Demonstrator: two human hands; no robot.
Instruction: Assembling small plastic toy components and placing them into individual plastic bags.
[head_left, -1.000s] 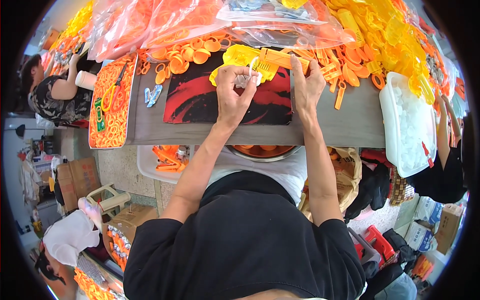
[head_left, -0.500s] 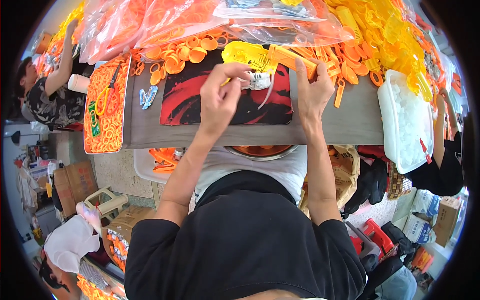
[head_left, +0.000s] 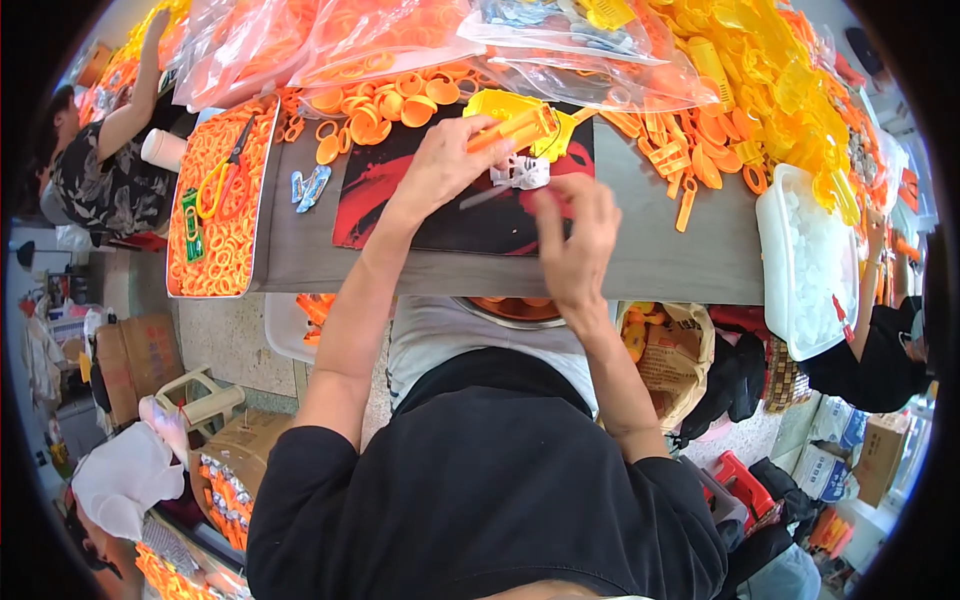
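My left hand is closed around an orange elongated plastic piece above the mat. Just under it is a small white mechanism with a pale strip trailing from it. My right hand is beside the mechanism, its fingers bent and smeared by motion, so whether it holds anything is unclear. Behind the orange piece lies a yellow plastic shell, partly hidden. The red and black mat lies beneath them all.
Orange rings fill a tray at left, with scissors on top. Orange cups and clear bags line the back. Yellow parts are heaped back right, near a white bin of translucent pieces. Other people sit at both sides.
The orange piece has passed from my right hand to my left, moving leftward. My right hand has come left and nearer to me, beside the white mechanism.
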